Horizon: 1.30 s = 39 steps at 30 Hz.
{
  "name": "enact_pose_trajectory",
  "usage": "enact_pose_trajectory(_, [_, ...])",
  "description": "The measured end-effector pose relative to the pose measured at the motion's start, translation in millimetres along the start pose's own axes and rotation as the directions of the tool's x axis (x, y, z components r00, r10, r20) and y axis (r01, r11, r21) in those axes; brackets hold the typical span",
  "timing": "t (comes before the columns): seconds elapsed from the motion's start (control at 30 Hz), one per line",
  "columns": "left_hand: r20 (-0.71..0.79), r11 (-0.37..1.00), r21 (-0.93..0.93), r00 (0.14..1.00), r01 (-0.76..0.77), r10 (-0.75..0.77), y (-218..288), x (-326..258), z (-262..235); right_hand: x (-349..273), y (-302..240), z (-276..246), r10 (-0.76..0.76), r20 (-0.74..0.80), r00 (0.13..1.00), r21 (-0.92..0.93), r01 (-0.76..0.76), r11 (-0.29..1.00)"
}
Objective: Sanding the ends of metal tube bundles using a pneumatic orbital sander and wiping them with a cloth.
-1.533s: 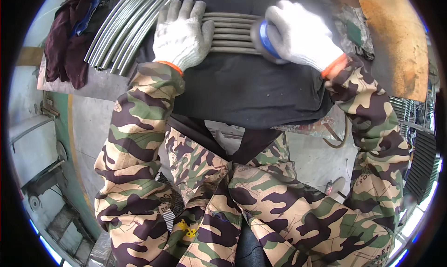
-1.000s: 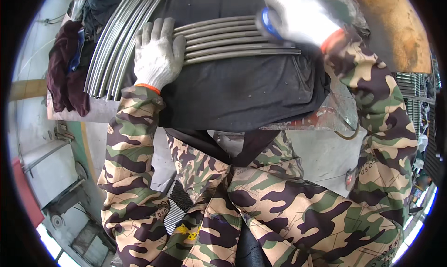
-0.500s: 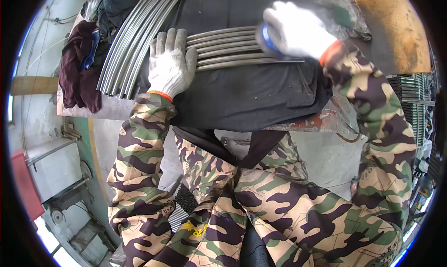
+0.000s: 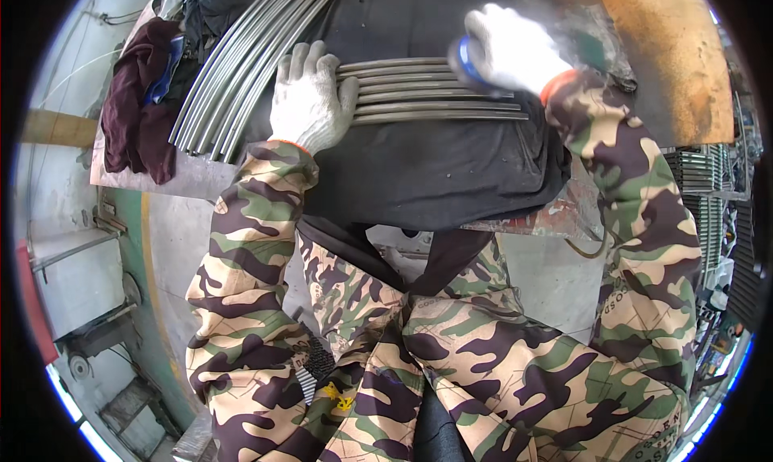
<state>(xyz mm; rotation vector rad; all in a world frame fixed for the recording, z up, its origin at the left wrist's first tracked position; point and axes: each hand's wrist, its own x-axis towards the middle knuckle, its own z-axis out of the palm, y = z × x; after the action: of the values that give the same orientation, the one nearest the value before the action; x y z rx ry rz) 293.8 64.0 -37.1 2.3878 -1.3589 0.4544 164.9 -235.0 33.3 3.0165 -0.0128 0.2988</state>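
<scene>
The left hand (image 4: 310, 100), in a white knitted glove with an orange cuff, lies flat and spread, palm down, on the left ends of a row of curved metal rods (image 4: 439, 92), pressing on them rather than closing around them. The right hand (image 4: 511, 51), gloved the same way, is curled around a blue-rimmed round tool (image 4: 465, 59) and holds it against the rods near their right part; the hand is blurred, so the tool's exact kind cannot be told. The rods lie side by side, touching one another, running left to right across a black cloth (image 4: 435, 172) that covers the desk (image 4: 564, 216) and hangs over its near edge. Both forearms wear camouflage sleeves (image 4: 241, 245). To the left of the left hand a second bundle of longer curved rods (image 4: 241, 68) lies slanted on the desk, just beside the cloth. Further left a dark maroon garment (image 4: 133, 116) is heaped at the desk's edge. Beyond the right hand sits a rusty orange sheet (image 4: 668, 51)
</scene>
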Motion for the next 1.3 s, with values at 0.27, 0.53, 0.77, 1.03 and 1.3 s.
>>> enact_pose_trajectory(0.27, [0.034,1.0,0.018,0.999,-0.011,0.01,23,-10,-11,-24,-1,-5,-0.075,0.018,0.997,0.041,0.074,0.996])
enact_pose_trajectory(0.53, [-0.046,0.999,-0.008,0.998,0.048,-0.048,26,-18,-11,-23,-42,-25,-0.212,0.05,0.976,0.152,0.202,0.967])
enact_pose_trajectory(0.77, [0.0,0.989,-0.044,0.99,0.141,-0.141,6,-24,-4,-25,-46,-20,-0.111,0.108,0.988,0.088,0.101,0.991])
enact_pose_trajectory(1.03, [-0.002,0.987,-0.039,0.988,0.156,-0.156,16,-30,-3,20,-40,-8,0.022,0.109,0.994,-0.008,-0.021,1.0])
enact_pose_trajectory(1.3, [0.02,0.983,-0.02,0.983,0.183,-0.183,22,-17,-5,34,-55,-10,-0.071,0.082,0.994,0.011,0.07,0.997])
